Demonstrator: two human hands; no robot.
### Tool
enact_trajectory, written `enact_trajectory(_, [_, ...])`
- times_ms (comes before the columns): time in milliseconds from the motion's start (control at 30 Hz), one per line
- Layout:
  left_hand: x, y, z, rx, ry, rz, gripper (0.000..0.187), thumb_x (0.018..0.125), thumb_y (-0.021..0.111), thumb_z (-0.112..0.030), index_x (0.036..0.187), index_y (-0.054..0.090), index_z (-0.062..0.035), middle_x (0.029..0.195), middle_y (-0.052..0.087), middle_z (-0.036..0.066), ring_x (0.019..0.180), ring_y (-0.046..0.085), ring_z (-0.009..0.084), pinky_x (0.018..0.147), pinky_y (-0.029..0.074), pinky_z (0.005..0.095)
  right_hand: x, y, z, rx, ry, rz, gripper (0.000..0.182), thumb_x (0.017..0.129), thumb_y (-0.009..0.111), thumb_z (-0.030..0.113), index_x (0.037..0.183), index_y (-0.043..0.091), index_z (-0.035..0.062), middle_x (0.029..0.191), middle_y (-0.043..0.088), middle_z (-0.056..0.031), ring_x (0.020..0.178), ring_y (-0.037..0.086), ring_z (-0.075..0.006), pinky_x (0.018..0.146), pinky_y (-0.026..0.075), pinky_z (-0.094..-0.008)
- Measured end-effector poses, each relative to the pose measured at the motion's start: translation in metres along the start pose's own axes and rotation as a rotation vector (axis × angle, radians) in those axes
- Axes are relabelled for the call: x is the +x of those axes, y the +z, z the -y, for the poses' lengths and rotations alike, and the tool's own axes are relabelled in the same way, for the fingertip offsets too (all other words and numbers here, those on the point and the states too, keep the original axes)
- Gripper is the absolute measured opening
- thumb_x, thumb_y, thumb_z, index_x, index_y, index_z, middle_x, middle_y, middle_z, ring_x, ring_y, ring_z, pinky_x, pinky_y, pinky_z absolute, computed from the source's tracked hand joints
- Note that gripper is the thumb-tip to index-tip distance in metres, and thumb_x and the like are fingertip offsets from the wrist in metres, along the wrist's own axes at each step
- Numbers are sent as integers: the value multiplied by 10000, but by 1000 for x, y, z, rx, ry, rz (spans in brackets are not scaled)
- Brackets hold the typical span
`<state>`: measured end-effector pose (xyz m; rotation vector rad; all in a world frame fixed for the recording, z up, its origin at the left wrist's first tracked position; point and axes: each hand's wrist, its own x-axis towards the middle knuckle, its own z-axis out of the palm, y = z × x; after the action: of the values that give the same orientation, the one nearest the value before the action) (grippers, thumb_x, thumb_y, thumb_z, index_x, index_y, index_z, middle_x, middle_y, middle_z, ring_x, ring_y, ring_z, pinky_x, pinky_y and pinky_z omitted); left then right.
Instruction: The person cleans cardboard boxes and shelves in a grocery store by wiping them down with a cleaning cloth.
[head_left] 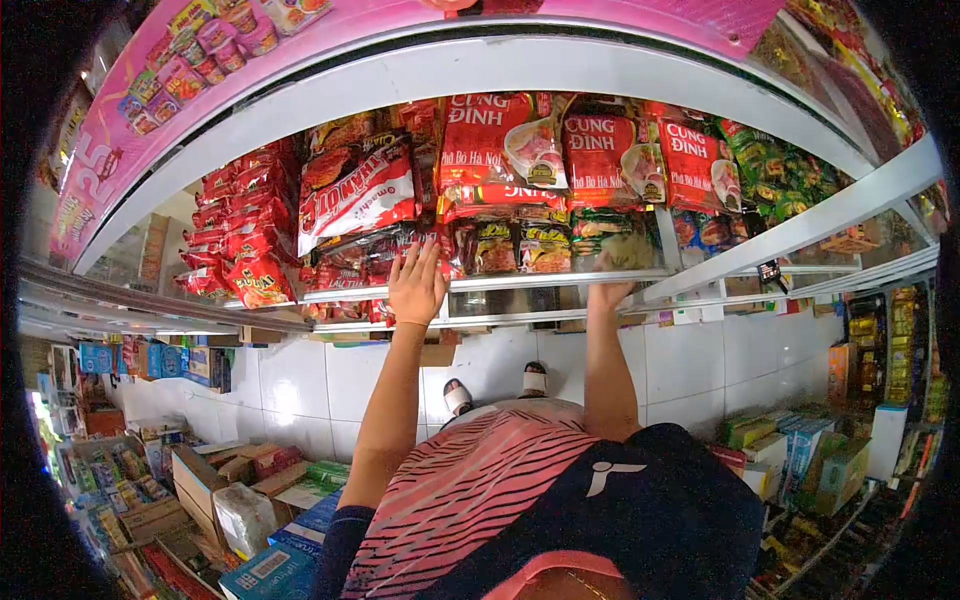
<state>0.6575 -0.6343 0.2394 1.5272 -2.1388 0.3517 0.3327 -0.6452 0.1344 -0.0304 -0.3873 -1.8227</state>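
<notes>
My left hand [418, 285] lies palm down at the front rail of a glass-fronted display case, its fingers stretched out over red noodle packets [385, 262]. My right hand [608, 290] is at the same rail farther right, below a stack of green packets [612, 238]. Its fingers are blurred and partly hidden at the rail, so I cannot tell what they hold. Behind the hands stand red Cung Đình noodle packets [595, 150] in a row. Beside them leans a red and white noodle packet [360, 190].
Red packets [260, 235] are stacked at the case's left, green packets [785, 170] at its right. A slanting metal frame bar [800, 230] crosses on the right. Cartons [240, 515] crowd the floor at lower left; more boxes [800, 450] stand at lower right.
</notes>
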Motion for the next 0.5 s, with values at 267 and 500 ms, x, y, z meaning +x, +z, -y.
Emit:
enact_trajectory(267, [1,4,0,-8,0,-40,368,752,467,-198,1102,529,-103,1185,500,34,1093,468,204,925,321,399,2,43,-30,-175,17,60,300,855,417,241,1075,536,75,1105,541,-71,1021,489,-227,917,362,-393])
enact_trajectory(500, [-1,3,1,-22,5,-35,365,745,475,-192,1094,531,-100,1198,490,31,1094,464,208,920,318,398,63,-43,-82,39,373,214,234,852,435,175,1010,533,33,976,578,-86,918,533,-213,842,419,-323])
